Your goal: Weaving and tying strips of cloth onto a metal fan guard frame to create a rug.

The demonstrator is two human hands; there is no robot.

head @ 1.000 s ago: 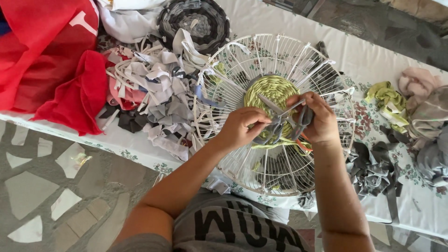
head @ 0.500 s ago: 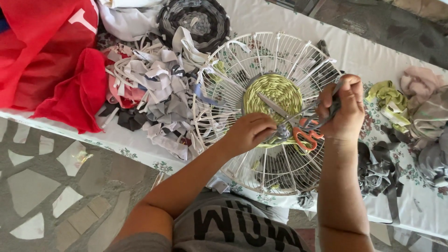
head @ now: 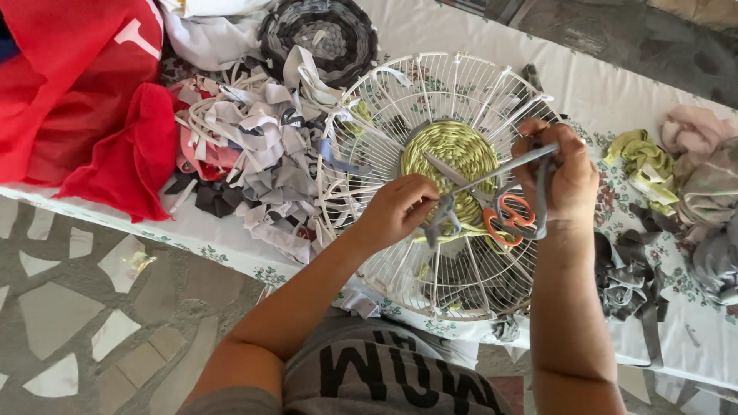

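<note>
— Stone-patterned floor below, and a white floral cloth over the counter (head: 696, 338). What lies on it, from the left?

— Red fabric (head: 84, 100) bunched at the far left, then a heap of grey and white cloth strips (head: 254, 154), with a dark coiled mat (head: 327, 34) behind it. They sit within reach of the white wire fan guard (head: 415, 107), which lies flat as a frame; a yellow-green woven disc (head: 450, 157) fills its centre.

— And the hands?

— The left hand (head: 396, 211) rests on the guard's near side, fingers closed on the end of a grey strip (head: 442, 219) just below the disc, pulling it taut so it can be cut. The right hand (head: 565, 173) grips orange-handled scissors (head: 500, 184), fingers closed through the loops and also around the strip's other end, blades apart and pointing left across the disc.

— Further right?

— Green scraps (head: 642, 161), dark grey strips (head: 626, 277) and pale pink and grey cloth (head: 703, 177) at the counter's right end.

— Any change from a moment ago?

— A second ago both hands met close together over the disc. Now the right hand has drawn off to the right and the blades are spread wide; the left has barely moved.
</note>
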